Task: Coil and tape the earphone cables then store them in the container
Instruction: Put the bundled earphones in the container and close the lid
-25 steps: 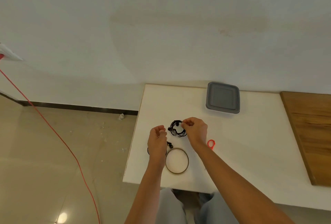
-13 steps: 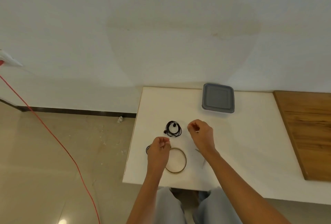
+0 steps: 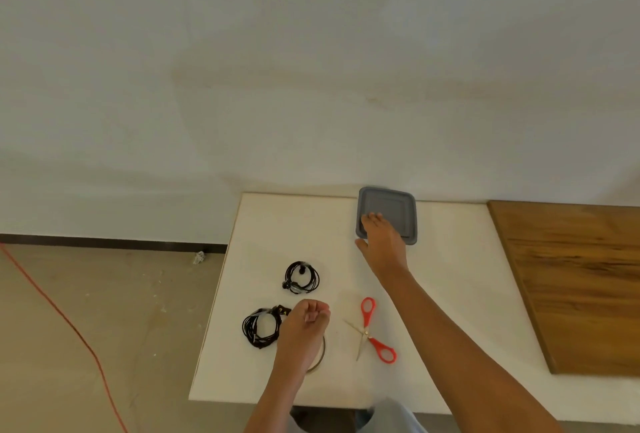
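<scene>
right hand (image 3: 382, 245): fingers flat on grey container (image 3: 398, 205) | left hand (image 3: 304, 328): fingers curled, empty, over tape roll (image 3: 322, 355) | near earphone coil (image 3: 261, 328): yellowish tag marks, unreadable | far earphone coil (image 3: 302, 277): on desk (image 3: 450, 294)

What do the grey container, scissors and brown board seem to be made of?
The container looks like matte grey plastic: smooth moulded lid, rounded corners. The scissors have bright red handles, likely plastic, and silvery blades, probably steel. The board shows streaky brown grain, so wood or a wood-look laminate.
</scene>
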`<state>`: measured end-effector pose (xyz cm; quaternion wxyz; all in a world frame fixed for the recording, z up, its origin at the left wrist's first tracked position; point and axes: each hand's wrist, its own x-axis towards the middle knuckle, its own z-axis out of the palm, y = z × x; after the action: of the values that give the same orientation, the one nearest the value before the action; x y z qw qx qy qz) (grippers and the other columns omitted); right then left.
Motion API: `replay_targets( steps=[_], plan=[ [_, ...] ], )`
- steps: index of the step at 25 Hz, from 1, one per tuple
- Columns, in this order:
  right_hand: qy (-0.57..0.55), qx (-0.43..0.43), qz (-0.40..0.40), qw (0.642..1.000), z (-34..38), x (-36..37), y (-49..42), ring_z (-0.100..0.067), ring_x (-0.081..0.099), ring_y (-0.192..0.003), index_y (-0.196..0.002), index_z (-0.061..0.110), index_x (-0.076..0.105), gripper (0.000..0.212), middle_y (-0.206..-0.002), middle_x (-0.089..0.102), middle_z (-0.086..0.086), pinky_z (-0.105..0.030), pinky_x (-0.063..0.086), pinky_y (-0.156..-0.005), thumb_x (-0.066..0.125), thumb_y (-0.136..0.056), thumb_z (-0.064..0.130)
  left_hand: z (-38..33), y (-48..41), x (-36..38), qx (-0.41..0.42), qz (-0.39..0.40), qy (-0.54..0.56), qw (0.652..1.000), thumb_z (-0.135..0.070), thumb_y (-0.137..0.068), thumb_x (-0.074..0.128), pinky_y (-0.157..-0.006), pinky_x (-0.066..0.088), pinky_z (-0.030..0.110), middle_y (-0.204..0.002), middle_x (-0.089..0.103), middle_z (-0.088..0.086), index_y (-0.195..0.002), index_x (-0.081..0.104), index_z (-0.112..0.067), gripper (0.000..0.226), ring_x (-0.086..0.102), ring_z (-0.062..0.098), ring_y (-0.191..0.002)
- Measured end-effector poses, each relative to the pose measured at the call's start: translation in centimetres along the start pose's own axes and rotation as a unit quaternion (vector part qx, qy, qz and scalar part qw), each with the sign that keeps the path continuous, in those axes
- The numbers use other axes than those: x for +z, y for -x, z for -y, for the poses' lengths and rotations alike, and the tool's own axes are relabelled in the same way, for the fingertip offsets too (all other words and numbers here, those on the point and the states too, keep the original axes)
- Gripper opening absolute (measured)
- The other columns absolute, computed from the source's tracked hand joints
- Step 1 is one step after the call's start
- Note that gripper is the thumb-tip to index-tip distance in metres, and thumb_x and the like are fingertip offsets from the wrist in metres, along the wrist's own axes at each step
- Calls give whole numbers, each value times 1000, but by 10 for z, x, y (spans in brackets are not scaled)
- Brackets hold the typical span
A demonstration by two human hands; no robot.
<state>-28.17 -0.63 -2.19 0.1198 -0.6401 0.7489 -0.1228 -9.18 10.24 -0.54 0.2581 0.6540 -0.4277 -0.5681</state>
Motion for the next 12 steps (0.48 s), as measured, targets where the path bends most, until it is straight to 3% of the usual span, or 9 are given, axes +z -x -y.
replay_targets(
  steps=[2, 4, 8, 9, 12],
  plan=[
    [29, 4, -28, 999, 4, 7, 0, -26, 34, -139, -137, 4, 45, 49, -145, 45, -12, -35, 31, -112, 58, -93, 21, -2, -4, 1, 8, -1, 1, 1000, -10, -89, 58, -71, 46, 8, -95, 69, -4, -94, 65, -12, 9, 62, 5, -91],
    [50, -2, -52, 997, 7, 12, 4, -30, 44, -131, -127, 1, 54, 40, -133, 55, -15, -37, 40, -105, 58, -91, 16, -4, -8, 3, 9, -2, 4, 1000, -9, -89, 58, -69, 45, 9, -95, 69, -4, -94, 64, -10, 8, 62, 5, -91],
    [77, -101, -97, 987, 15, 21, 39, -31, 69, -83, -86, 0, 71, 22, -86, 70, -15, -38, 58, -66, 78, -67, 8, -8, -10, 4, 8, -4, 29, 1000, -13, -90, 58, -77, 48, 17, -100, 68, -3, -98, 65, -18, 11, 63, 9, -93],
    [104, -130, -99, 981, 16, 26, 53, -31, 70, -78, -83, 0, 72, 27, -82, 71, -15, -38, 59, -63, 83, -61, 9, -7, -10, 4, 5, -3, 36, 999, -14, -91, 57, -81, 51, 22, -101, 68, -1, -103, 64, -17, 14, 64, 10, -93],
    [134, -190, -91, 968, 20, 35, 97, -32, 71, -88, -91, -1, 73, 41, -91, 73, -18, -40, 59, -74, 89, -58, 16, -5, -8, 5, -3, 4, 68, 998, -12, -93, 56, -85, 55, 30, -102, 67, 5, -112, 61, -18, 21, 66, 14, -88]
  ],
)
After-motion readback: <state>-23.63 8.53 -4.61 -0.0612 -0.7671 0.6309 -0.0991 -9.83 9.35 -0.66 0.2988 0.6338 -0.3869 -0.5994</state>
